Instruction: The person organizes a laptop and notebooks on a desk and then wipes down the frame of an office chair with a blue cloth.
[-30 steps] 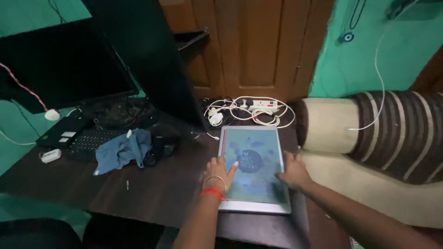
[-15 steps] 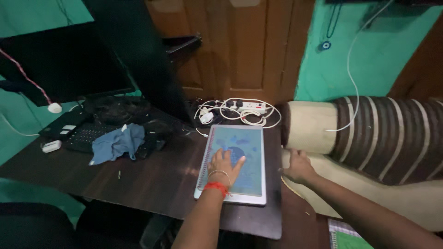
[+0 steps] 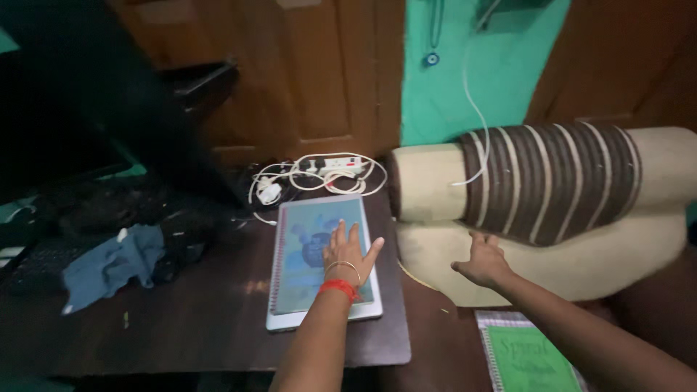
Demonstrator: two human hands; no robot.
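Observation:
A spiral-bound notebook with a blue-green cover (image 3: 301, 247) lies on the dark wooden table (image 3: 196, 319), on top of a white tablet-like slab. My left hand (image 3: 348, 252) rests flat on the notebook's right half, fingers spread; a red band and a thin bangle circle the wrist. My right hand (image 3: 483, 263) hovers off the table to the right, fingers loosely apart, over the cream cushion (image 3: 552, 265) and holding nothing.
A white power strip with coiled cables (image 3: 319, 170) lies behind the notebook. A blue cloth (image 3: 109, 265) and a dark keyboard (image 3: 29, 265) sit at the left under a black monitor. A striped bolster (image 3: 552, 181) lies at the right. A green-covered notebook (image 3: 526, 359) lies at the bottom right.
The view has swung to the right. My right hand has left the notebook's edge and moved right over the cushion. My left hand stays flat on the notebook.

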